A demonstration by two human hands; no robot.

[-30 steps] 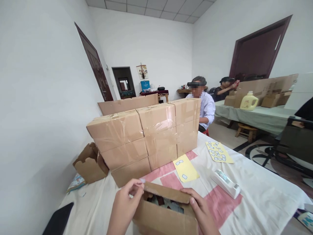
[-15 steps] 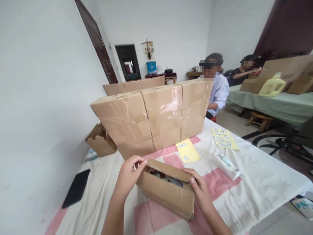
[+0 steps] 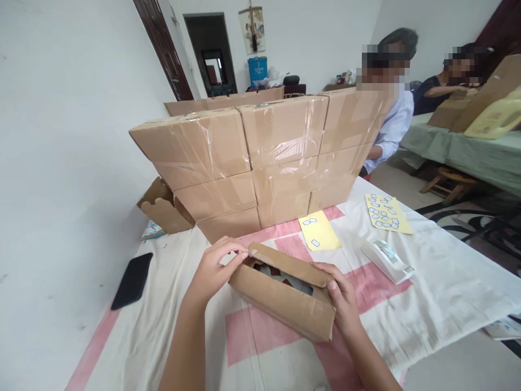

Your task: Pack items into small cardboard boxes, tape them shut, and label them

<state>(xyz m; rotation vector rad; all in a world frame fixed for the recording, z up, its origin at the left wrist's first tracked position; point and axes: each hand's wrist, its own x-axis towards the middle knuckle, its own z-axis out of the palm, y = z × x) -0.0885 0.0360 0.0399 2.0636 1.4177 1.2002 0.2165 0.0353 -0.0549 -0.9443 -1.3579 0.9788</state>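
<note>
A small brown cardboard box (image 3: 280, 301) lies tilted over the tablecloth between my hands. Its long top flap (image 3: 291, 263) is partly raised, leaving a slot through which grey and dark red contents show; I cannot make out what they are. My left hand (image 3: 215, 269) is closed in a pinch at the flap's left corner. At the right end, my right hand (image 3: 341, 296) grips the box, thumb on the upper edge and fingers behind the flap. A white tape dispenser (image 3: 386, 262) stands to the right of that hand.
Taped cardboard boxes (image 3: 285, 130) form a wall across the table. An open carton (image 3: 166, 209) and black phone (image 3: 132, 279) are at left. Yellow sheets with small stickers (image 3: 325, 233) lie ahead. A person in a pale shirt (image 3: 401, 119) sits beyond; another person works at a green-covered table (image 3: 443, 149).
My view has tilted down and come closer, so the surroundings sit higher in the picture. Both hands keep their hold on the box, and the flap is about as far raised as before.
</note>
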